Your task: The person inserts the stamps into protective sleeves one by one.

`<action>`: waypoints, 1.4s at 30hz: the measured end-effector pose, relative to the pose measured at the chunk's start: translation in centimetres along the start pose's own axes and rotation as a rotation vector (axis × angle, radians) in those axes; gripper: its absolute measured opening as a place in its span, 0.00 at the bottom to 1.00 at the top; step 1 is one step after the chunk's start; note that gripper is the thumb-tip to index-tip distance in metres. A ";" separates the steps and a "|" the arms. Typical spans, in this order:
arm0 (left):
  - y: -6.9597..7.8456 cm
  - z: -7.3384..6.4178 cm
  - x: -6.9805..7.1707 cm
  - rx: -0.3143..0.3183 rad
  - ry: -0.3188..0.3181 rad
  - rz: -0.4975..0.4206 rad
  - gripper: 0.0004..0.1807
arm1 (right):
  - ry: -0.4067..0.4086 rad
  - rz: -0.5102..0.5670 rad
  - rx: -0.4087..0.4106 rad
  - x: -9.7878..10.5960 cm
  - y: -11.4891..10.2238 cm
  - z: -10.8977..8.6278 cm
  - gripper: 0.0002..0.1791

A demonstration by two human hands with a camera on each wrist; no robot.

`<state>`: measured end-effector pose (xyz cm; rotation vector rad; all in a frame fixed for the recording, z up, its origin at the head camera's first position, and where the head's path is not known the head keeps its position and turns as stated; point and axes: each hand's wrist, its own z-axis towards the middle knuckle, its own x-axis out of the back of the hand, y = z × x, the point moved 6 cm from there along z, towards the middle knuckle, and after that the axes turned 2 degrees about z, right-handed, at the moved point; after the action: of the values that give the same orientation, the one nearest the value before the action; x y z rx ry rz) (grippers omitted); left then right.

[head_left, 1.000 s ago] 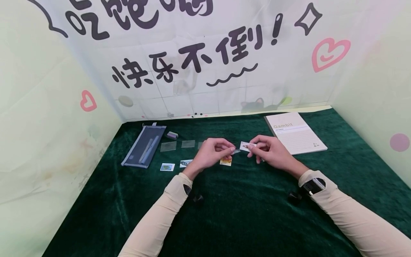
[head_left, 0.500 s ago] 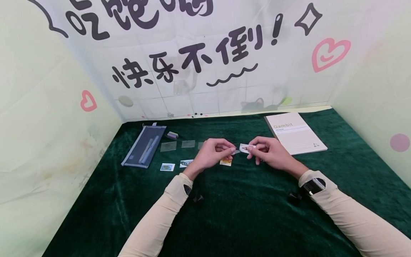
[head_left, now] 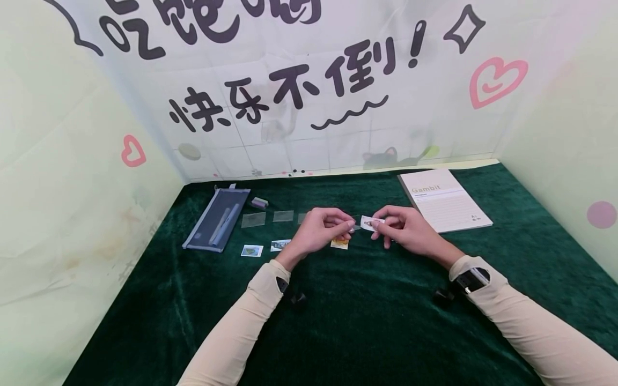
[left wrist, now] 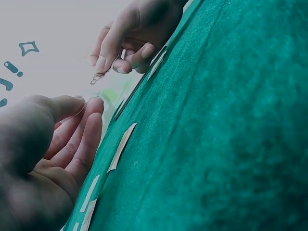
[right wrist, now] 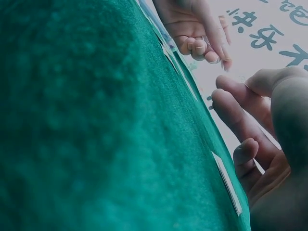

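My left hand [head_left: 324,228] pinches a small clear plastic sleeve [head_left: 357,227] between thumb and fingertips; its thin edge shows in the left wrist view. Facing it, my right hand [head_left: 405,225] holds a white-bordered stamp [head_left: 370,222] between thumb and index finger. A narrow gap separates the stamp from the sleeve, both raised over the green cloth. An orange stamp [head_left: 339,244] lies below the left hand. Further left are a blue-green stamp [head_left: 252,251] and a bluish stamp [head_left: 279,245], the latter partly hidden by the left wrist.
Clear sleeves [head_left: 253,220] lie in a row behind the stamps, one partly covered by the left hand. A zip pencil case [head_left: 217,220] with pens and an eraser [head_left: 259,203] sit at left. A notebook [head_left: 444,201] lies behind the right hand.
The stamp in my right hand has dropped very slightly and tilted a little. My left hand keeps its place with the sleeve.
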<state>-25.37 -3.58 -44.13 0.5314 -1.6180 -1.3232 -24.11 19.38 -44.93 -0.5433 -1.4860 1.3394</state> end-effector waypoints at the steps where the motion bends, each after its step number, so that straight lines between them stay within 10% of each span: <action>1: 0.0 0.0 0.0 -0.001 0.001 -0.002 0.11 | 0.003 -0.002 -0.002 0.0 0.0 0.0 0.13; 42: 0.2 0.0 -0.1 -0.037 0.037 0.033 0.12 | 0.007 0.000 -0.022 0.0 -0.3 -0.1 0.11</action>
<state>-25.25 -3.42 -43.96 0.5016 -1.5625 -1.3089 -23.91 19.35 -44.73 -0.5622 -1.4967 1.3211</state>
